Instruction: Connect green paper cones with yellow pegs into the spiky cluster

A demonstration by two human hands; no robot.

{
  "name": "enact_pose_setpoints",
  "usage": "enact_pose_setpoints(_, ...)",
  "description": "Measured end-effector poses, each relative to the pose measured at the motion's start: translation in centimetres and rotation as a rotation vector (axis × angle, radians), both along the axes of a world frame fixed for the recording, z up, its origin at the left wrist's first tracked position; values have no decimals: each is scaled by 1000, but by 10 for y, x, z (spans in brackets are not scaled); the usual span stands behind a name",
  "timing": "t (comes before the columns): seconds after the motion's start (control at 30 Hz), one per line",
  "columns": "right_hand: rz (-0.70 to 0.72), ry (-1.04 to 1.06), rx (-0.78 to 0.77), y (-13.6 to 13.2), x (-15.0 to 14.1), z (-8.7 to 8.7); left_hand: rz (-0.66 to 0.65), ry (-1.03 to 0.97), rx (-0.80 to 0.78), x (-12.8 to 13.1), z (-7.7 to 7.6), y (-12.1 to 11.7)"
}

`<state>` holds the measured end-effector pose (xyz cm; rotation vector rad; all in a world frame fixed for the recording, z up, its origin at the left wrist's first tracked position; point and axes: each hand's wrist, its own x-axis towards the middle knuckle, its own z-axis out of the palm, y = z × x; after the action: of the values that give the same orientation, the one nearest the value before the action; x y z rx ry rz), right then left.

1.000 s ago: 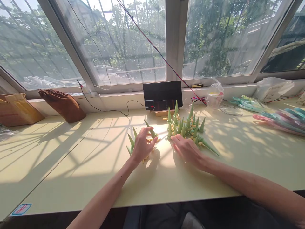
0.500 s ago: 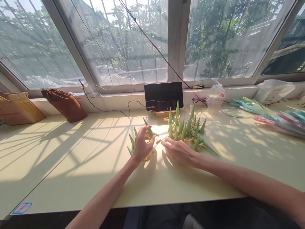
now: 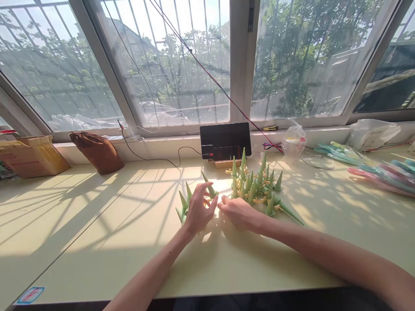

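My left hand [image 3: 200,211] has its thumb and fingers curled round a tilted green cone [image 3: 210,186], whose tip points up and to the left. Several other green cones [image 3: 183,201] stand on the table just left of that hand, partly covered by it. My right hand [image 3: 239,212] is closed in a pinch close to the base of the held cone. What its fingertips hold is hidden or too small to make out. Behind and right of it stands a cluster of upright green cones [image 3: 251,192] with small yellow pieces [image 3: 276,207] among them; one cone [image 3: 289,212] lies on its side.
A black tablet [image 3: 226,139] leans on a wooden stand at the back. Left of it are a brown drawstring bag [image 3: 98,154] and a cardboard box [image 3: 35,157]. A plastic cup in a bag [image 3: 294,142] and packaged pink and teal items [image 3: 385,175] lie to the right.
My right hand has moved left from the cone cluster until its fingertips are beside my left hand. The left hand keeps its cone. The view has tilted up slightly.
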<state>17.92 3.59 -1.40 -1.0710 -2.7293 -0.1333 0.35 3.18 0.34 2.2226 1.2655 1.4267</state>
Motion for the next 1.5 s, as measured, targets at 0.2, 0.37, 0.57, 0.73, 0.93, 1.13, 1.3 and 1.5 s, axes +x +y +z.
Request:
enact_pose_setpoints(0.2,-98,-164,38,-25,17,3,-47,2,-19,2,-2,-1)
enact_pose_setpoints(0.37,-141,-37,-48,-35,26,-3,-84,21,-28,4,-3,-4)
enact_pose_setpoints(0.57,-120,94,-118,-37,29,-4,-164,21,-39,7,-3,-9)
enact_pose_setpoints(0.73,-90,218,-124,-35,30,-6,-196,-29,-150,8,-3,-10)
enact_pose_setpoints(0.93,-94,526,-100,-30,29,-5,-237,-190,-354,10,-4,-9)
enact_pose_setpoints(1.13,-102,712,-72,-26,31,-4,-273,-350,-480,11,-4,-6)
enact_pose_setpoints(1.3,-87,809,-39,-26,30,-2,-340,-352,-612,12,3,-6)
enact_pose_setpoints(1.5,-59,834,-5,-25,31,-3,-427,-325,-658,13,6,-9)
